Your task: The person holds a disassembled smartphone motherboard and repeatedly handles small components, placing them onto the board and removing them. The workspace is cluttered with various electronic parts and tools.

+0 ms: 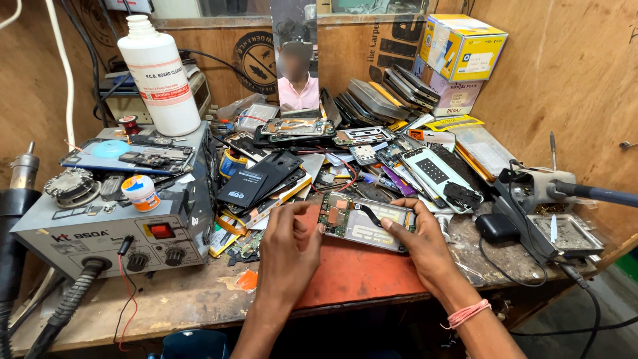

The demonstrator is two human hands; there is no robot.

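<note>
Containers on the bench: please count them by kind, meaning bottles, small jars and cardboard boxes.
White bottle: 1
Small jar: 1
Cardboard boxes: 2, one yellow box stacked on one pale box
Total: 4

Plywood walls (565,80) close in a cramped corner, printed black marks showing on the back panel (232,53). A narrow mirror strip (294,40) stands against it. The worn wooden surface (186,299) carries an orange-red mat (359,272). Light is bright and even.
</note>
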